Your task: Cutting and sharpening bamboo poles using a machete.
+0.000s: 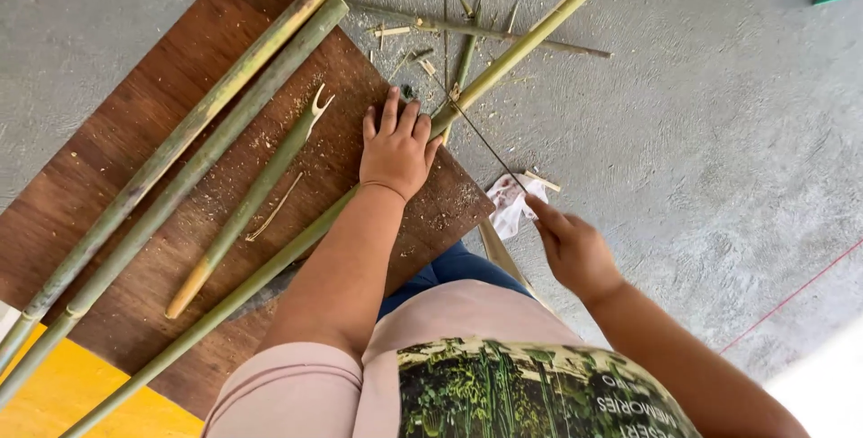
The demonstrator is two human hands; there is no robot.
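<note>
My left hand presses flat on a long green bamboo pole that lies across the edge of a brown wooden board. My right hand grips the cloth-wrapped handle of a thin saw blade, whose far end meets the pole just past my left fingers. The pole runs from the upper right down to the lower left, partly hidden under my left forearm.
Two long bamboo poles lie side by side on the board's left, with a shorter split-tipped piece between them and my arm. Sawdust and bamboo offcuts litter the grey concrete floor. A yellow surface shows at lower left.
</note>
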